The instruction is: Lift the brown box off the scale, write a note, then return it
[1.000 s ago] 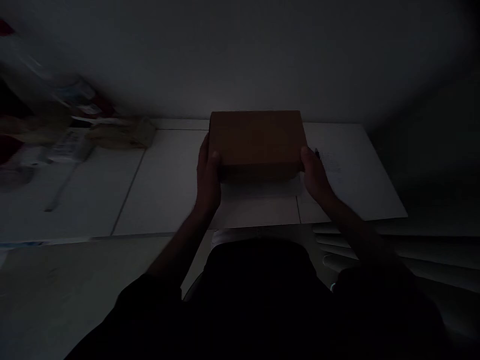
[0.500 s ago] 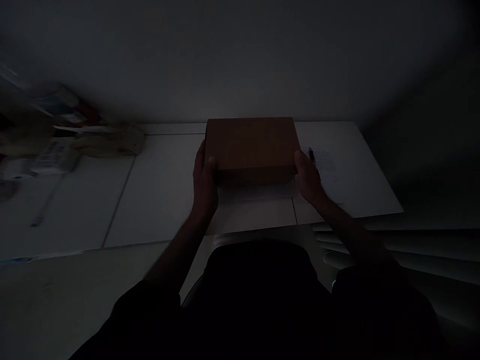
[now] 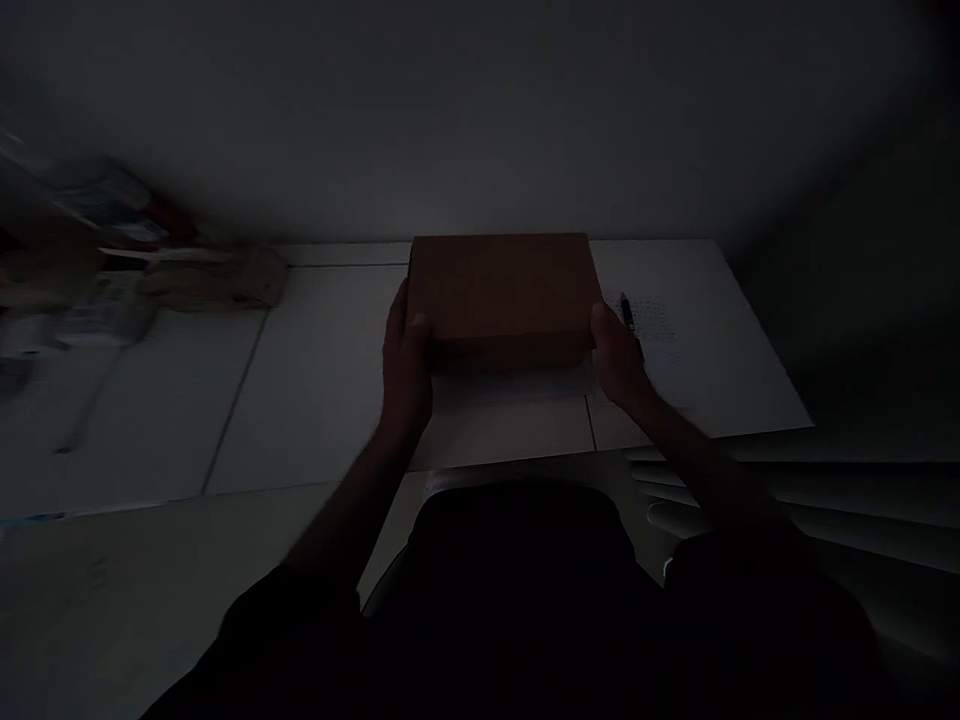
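Between my two hands is a brown cardboard box, its broad top face and darker near side showing. My left hand grips its left end, with the thumb at the near left corner. The right end is gripped by my right hand, its thumb on the near right corner. The fingers beneath the box are hidden. Beside my right hand, a dark pen lies on a sheet of paper with writing. The picture is very dark.
The white table runs along a pale wall. At the left stand a small box, a white item and other blurred objects. A thin cable lies near them. Pale slats or pipes show at the lower right.
The view has shifted very slightly. Both hands still hold the box in nearly the same place, and a little more of the pen shows beside my right hand.
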Demonstrator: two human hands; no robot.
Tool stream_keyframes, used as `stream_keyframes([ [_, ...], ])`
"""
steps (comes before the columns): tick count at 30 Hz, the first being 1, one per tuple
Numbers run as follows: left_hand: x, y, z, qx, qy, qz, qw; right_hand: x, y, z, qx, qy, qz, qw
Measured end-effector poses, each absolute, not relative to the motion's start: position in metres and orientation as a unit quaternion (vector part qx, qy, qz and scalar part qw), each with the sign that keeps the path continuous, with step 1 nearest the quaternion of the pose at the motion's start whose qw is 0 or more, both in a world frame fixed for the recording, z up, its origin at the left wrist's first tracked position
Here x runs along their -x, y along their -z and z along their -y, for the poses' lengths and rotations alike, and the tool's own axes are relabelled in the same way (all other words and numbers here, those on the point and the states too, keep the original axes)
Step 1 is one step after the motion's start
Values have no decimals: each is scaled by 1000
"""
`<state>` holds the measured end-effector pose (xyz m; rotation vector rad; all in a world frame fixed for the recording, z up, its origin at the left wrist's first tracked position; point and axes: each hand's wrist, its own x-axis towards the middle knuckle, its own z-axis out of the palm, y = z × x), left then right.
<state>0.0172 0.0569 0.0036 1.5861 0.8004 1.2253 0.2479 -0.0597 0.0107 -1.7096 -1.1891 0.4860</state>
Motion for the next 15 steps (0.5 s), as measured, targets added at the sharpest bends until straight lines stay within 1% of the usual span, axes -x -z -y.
stream_keyframes([
  [4,-16,2,-59,-641,-502,-335,474,-249,-9,60,713,-191,484,470],
  [10,-14,4,-55,-652,-501,-358,441,-252,-6,63,693,-185,509,476],
  [15,-11,7,-55,-639,-498,-377,449,-259,-11,66,701,-202,521,443],
])
